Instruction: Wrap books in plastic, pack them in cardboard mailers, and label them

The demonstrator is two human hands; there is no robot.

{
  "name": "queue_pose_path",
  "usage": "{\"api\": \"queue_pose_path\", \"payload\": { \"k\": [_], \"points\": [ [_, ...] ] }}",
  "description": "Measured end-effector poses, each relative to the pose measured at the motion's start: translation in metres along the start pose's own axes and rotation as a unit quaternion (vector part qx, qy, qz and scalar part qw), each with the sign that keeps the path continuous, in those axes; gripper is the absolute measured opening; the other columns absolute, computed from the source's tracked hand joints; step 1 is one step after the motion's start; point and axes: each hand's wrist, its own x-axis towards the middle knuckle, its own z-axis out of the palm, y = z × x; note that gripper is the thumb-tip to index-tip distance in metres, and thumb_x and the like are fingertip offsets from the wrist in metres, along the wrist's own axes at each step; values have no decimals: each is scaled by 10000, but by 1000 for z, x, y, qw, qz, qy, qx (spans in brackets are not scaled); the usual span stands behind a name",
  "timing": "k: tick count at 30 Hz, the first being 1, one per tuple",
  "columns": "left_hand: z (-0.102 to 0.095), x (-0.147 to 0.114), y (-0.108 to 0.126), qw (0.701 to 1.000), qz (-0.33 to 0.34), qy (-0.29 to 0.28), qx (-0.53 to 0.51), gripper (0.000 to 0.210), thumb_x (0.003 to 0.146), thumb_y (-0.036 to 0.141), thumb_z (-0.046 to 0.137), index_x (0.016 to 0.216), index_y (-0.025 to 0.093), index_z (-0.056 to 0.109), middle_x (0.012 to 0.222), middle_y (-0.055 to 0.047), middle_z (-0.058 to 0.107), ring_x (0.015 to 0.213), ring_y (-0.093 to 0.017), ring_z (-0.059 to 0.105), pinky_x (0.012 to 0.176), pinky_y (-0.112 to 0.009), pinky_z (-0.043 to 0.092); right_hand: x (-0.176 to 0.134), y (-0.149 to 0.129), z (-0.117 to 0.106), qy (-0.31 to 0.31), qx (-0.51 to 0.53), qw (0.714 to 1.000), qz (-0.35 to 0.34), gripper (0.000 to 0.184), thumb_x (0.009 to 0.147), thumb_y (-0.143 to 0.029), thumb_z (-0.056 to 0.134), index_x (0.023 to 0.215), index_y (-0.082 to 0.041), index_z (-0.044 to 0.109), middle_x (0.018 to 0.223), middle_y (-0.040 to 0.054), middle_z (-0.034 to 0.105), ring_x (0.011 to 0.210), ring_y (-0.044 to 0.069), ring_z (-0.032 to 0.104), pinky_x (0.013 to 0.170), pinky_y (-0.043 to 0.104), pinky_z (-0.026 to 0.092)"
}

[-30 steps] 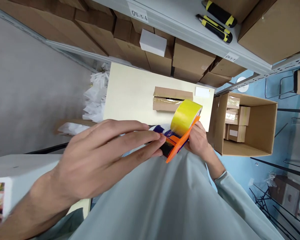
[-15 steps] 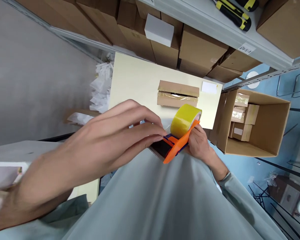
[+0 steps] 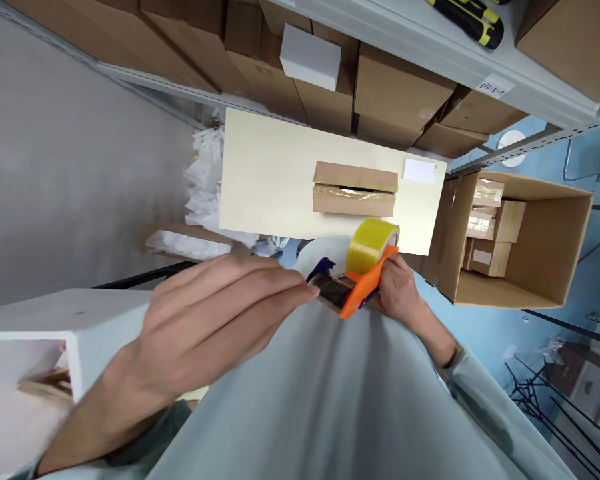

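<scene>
One left hand (image 3: 220,320), one right hand (image 3: 399,288), one tape dispenser (image 3: 364,291), one yellow roll (image 3: 366,247). On one desk (image 3: 265,173) — one narrow carton (image 3: 355,201), one white card (image 3: 419,171).

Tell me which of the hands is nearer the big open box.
Right. The right hand, gripping the dispenser, is left of the big open box; the left hand is farther left, fingertips by the dispenser's opposite end.
</scene>
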Motion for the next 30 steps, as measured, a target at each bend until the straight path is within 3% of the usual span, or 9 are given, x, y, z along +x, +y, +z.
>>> {"api": "queue_pose_path", "payload": {
  "k": [3,5,8,14,18,21,23,26,30],
  "points": [
    [4,-2,-4,996,76,-28,40,278,931,40,758,1092,263,797,941,-32,852,772,-219,768,703,-384,646,-10,-1,4,-21,13,1000,12,128,1052,-166,567,951,-218,626,772,37,652,730,232,623,801,415,594],
    [7,-2,-8,997,69,-15,31,259,909,78,806,1061,286,784,894,-6,837,719,-207,749,663,-374,638,-14,-2,6,-39,24,999,18,63,1032,-185,610,983,-217,635,793,44,672,759,244,645,793,418,592],
    [12,1,-15,1000,7,-10,-9,196,937,175,822,1028,345,787,898,35,832,711,-196,742,668,-375,641,-14,-4,7,-48,54,997,40,51,1011,-271,662,995,-229,637,817,45,690,751,247,644,793,439,598],
    [43,-3,-37,979,-160,29,-122,139,994,305,774,859,295,806,786,21,790,653,-162,672,611,-342,566,10,1,-1,-117,104,976,155,417,1043,-576,722,835,-241,588,718,15,634,703,214,616,674,347,540],
    [69,-18,-57,949,-261,49,-169,156,938,366,817,819,267,839,778,-7,783,556,-127,554,536,-324,480,30,20,-21,-275,115,926,230,460,1056,-632,699,837,-233,631,681,-9,639,599,172,554,591,298,421],
    [79,-31,-83,914,-331,134,-190,137,899,363,847,819,252,844,778,-9,769,582,-119,536,553,-311,449,43,43,-45,-395,116,870,271,474,1052,-686,667,921,-233,713,611,-43,596,525,158,489,566,300,354],
    [84,-38,-105,876,-386,190,-216,152,841,382,893,816,241,841,736,-2,740,595,-118,531,558,-300,433,55,62,-61,-435,110,843,297,526,1050,-729,632,952,-225,746,580,-50,568,511,151,461,562,302,325],
    [100,-40,-138,825,-450,199,-278,249,735,437,946,794,224,832,667,2,698,570,-112,493,530,-287,387,84,91,-73,-473,110,811,327,616,1018,-801,611,952,-206,759,610,-29,625,523,142,474,553,303,308],
    [131,-30,-170,776,-490,227,-327,310,702,470,935,787,199,813,606,11,622,526,-100,434,492,-280,312,135,127,-63,-521,118,766,359,706,916,-901,648,838,-203,718,686,27,723,575,157,575,554,303,354]
  ]
}}
